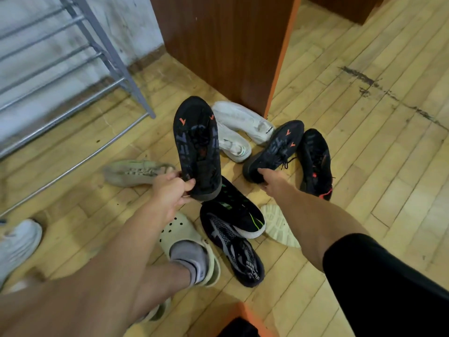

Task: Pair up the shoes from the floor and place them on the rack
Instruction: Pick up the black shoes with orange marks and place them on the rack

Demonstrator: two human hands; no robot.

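Observation:
My left hand [171, 190] grips the heel of a black sneaker with orange marks [196, 144], lifted off the floor with its toe pointing away. My right hand [269, 181] is closed on the heel of the matching black sneaker [274, 149], which lies tilted on the floor. Around them lie a third black shoe with red accents [315, 164], two white sneakers [240, 127], a beige sneaker [136, 171], a black shoe with green stripes [243, 210] and a black and grey knit shoe [233, 249]. The grey metal rack [73, 76] stands at the left.
A brown wooden cabinet [226, 49] stands right behind the shoe pile. My foot in a cream clog [187, 244] is planted by the pile. An upturned pale sole [279, 224] lies at the right, a white sneaker [17, 244] at the far left. Wooden floor all round.

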